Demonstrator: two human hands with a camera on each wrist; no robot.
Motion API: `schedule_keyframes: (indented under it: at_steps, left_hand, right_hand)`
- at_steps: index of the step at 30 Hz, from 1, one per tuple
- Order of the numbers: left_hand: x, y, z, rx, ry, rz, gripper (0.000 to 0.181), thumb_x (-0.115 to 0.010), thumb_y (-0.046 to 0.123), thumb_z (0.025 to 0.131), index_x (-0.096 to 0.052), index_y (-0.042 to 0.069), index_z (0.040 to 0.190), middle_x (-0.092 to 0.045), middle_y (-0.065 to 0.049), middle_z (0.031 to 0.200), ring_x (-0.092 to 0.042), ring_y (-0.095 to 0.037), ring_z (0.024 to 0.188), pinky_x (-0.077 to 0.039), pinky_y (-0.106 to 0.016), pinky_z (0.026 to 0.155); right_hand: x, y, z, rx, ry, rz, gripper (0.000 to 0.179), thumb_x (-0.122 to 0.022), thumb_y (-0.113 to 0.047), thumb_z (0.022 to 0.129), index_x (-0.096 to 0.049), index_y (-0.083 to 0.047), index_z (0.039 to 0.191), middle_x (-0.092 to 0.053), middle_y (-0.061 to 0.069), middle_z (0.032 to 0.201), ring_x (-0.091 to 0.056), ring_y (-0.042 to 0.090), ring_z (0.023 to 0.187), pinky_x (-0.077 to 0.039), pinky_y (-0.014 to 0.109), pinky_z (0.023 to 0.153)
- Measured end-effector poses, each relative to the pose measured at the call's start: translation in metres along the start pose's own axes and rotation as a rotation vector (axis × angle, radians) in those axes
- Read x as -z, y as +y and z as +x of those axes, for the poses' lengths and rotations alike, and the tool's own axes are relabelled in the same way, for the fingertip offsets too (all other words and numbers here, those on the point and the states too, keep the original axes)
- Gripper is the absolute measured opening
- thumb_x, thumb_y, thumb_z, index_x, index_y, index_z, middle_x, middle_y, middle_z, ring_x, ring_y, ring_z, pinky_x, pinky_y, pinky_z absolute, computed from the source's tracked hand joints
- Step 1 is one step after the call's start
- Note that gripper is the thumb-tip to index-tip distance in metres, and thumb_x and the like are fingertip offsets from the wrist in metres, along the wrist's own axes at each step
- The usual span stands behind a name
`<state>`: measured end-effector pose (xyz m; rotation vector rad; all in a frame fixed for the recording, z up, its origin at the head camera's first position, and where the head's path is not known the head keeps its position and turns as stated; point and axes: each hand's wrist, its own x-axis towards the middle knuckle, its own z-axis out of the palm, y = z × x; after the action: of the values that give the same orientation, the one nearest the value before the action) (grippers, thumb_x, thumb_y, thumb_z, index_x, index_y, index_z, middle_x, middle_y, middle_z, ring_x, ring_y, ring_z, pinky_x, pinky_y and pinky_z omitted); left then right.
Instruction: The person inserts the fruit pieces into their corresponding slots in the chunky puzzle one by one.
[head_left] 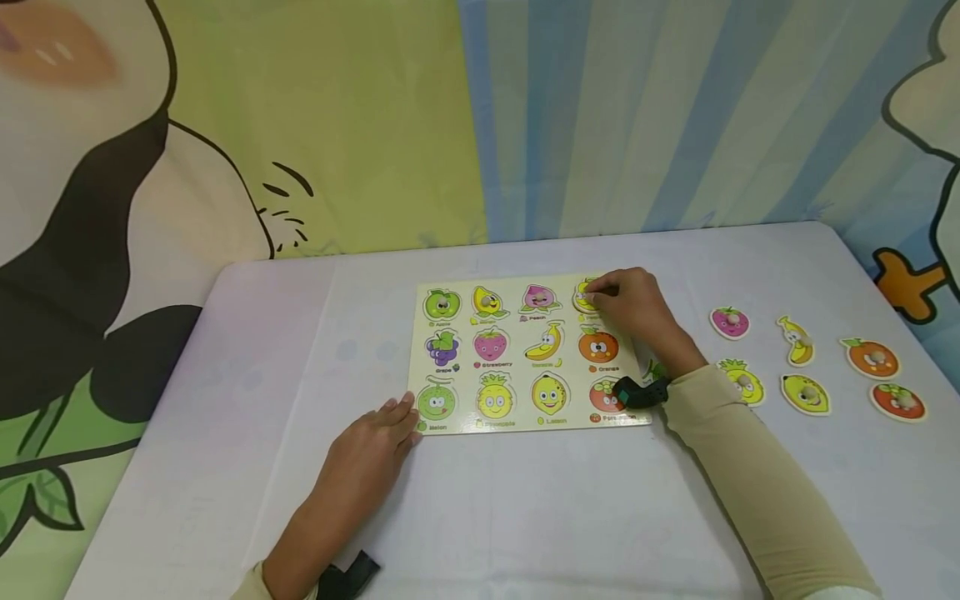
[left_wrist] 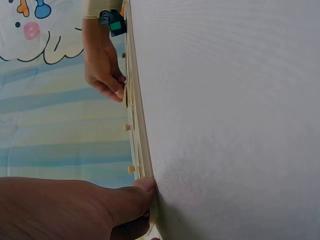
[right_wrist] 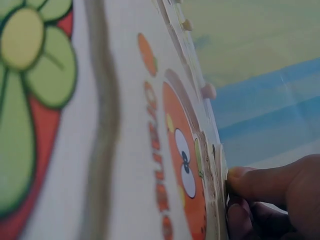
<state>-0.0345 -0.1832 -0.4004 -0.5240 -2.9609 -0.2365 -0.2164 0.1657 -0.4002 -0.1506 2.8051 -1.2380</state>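
A fruit puzzle board (head_left: 465,427) lies flat on the table, with pictured fruits in rows. My right hand (head_left: 632,302) is at its far right corner and pinches a yellow fruit puzzle piece (head_left: 582,297) over the picture there. Fingers cover part of that piece; in the right wrist view thumb and fingertips meet at its edge, just beyond the orange picture (right_wrist: 182,160). My left hand (head_left: 372,454) rests at the near left corner, fingers fairly straight against the board. Its thumb touches the edge in the left wrist view. Knobs (left_wrist: 128,128) stand up from pieces on the board.
Right of the board lie loose knobbed pieces: a pink fruit (head_left: 730,322), a banana (head_left: 797,342), an orange (head_left: 872,358), a pineapple (head_left: 742,382), a lemon (head_left: 806,394) and a tomato (head_left: 898,402). A green leafy piece (head_left: 656,369) is partly hidden under the right wrist.
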Motion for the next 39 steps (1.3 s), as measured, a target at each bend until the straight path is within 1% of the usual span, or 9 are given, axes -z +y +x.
schedule_keyframes:
  at_steps: [5,9,13,18,22,28,33,36,39]
  left_hand:
    - [0.001,0.0,0.0,-0.007,0.0,-0.003,0.04,-0.084,0.007,0.074,-0.072,-0.001,0.111,-0.063,-0.013,0.125,-0.062,-0.031,0.112,-0.053,-0.046,0.09]
    - [0.002,0.001,0.0,0.005,-0.007,-0.013,0.04,-0.084,0.007,0.075,-0.072,-0.002,0.112,-0.063,-0.014,0.126,-0.062,-0.031,0.113,-0.053,-0.046,0.09]
    - [0.002,0.001,0.0,0.014,-0.006,-0.03,0.04,-0.084,0.007,0.075,-0.071,-0.002,0.112,-0.063,-0.014,0.126,-0.062,-0.031,0.113,-0.052,-0.046,0.091]
    - [0.001,0.001,0.0,0.009,-0.001,-0.028,0.04,-0.084,0.006,0.075,-0.071,-0.003,0.112,-0.063,-0.014,0.125,-0.062,-0.031,0.113,-0.053,-0.046,0.09]
    - [0.001,0.001,0.0,-0.001,0.0,-0.018,0.039,-0.084,0.006,0.075,-0.071,-0.003,0.112,-0.063,-0.015,0.125,-0.062,-0.032,0.112,-0.053,-0.045,0.09]
    - [0.0,0.0,0.0,-0.009,-0.002,-0.01,0.039,-0.084,0.007,0.076,-0.071,-0.002,0.112,-0.063,-0.014,0.125,-0.062,-0.032,0.112,-0.053,-0.046,0.09]
    - [0.0,0.0,-0.001,-0.004,-0.008,-0.005,0.04,-0.084,0.007,0.075,-0.072,-0.002,0.112,-0.063,-0.014,0.125,-0.062,-0.032,0.112,-0.053,-0.046,0.091]
    - [0.001,0.001,-0.001,0.008,-0.012,-0.018,0.04,-0.084,0.006,0.075,-0.071,-0.002,0.112,-0.062,-0.014,0.126,-0.062,-0.032,0.113,-0.052,-0.046,0.091]
    - [0.001,0.002,-0.001,0.017,-0.012,-0.026,0.04,-0.084,0.006,0.075,-0.071,-0.002,0.112,-0.062,-0.014,0.126,-0.061,-0.032,0.114,-0.052,-0.047,0.092]
  right_hand:
    - [-0.003,0.001,-0.001,0.02,0.016,-0.011,0.018,-0.063,-0.012,0.095,-0.073,0.0,0.106,-0.066,0.019,0.108,-0.06,0.029,0.092,-0.05,0.04,0.077]
    - [-0.005,0.003,0.0,0.026,0.025,-0.004,0.019,-0.064,-0.013,0.095,-0.073,-0.001,0.106,-0.066,0.019,0.108,-0.06,0.029,0.091,-0.051,0.04,0.077]
    - [-0.006,0.006,0.001,0.001,0.039,0.024,0.019,-0.065,-0.015,0.095,-0.073,-0.003,0.107,-0.066,0.017,0.107,-0.06,0.028,0.09,-0.05,0.038,0.075]
    - [-0.004,0.009,0.001,-0.063,0.029,0.106,0.022,-0.066,-0.018,0.094,-0.072,-0.005,0.112,-0.065,0.014,0.112,-0.061,0.026,0.092,-0.051,0.033,0.074]
    - [0.004,0.009,-0.002,-0.087,0.035,0.147,0.024,-0.064,-0.017,0.095,-0.07,-0.004,0.115,-0.064,0.015,0.116,-0.061,0.027,0.098,-0.053,0.029,0.074]
    - [0.021,0.014,-0.008,-0.1,0.108,0.132,0.025,-0.062,-0.014,0.096,-0.07,-0.003,0.116,-0.064,0.017,0.12,-0.06,0.029,0.109,-0.053,0.026,0.078]
    - [0.033,0.018,-0.011,-0.121,0.1,0.146,0.027,-0.063,-0.018,0.096,-0.069,-0.003,0.118,-0.063,0.017,0.123,-0.059,0.029,0.108,-0.052,0.034,0.083]
    - [0.037,0.02,-0.014,-0.127,0.106,0.119,0.028,-0.064,-0.02,0.095,-0.069,-0.004,0.117,-0.065,0.015,0.118,-0.06,0.026,0.101,-0.054,0.032,0.073]
    - [0.041,0.024,-0.017,-0.132,0.102,0.077,0.029,-0.065,-0.023,0.094,-0.07,-0.004,0.116,-0.066,0.014,0.112,-0.059,0.024,0.094,-0.051,0.028,0.062]
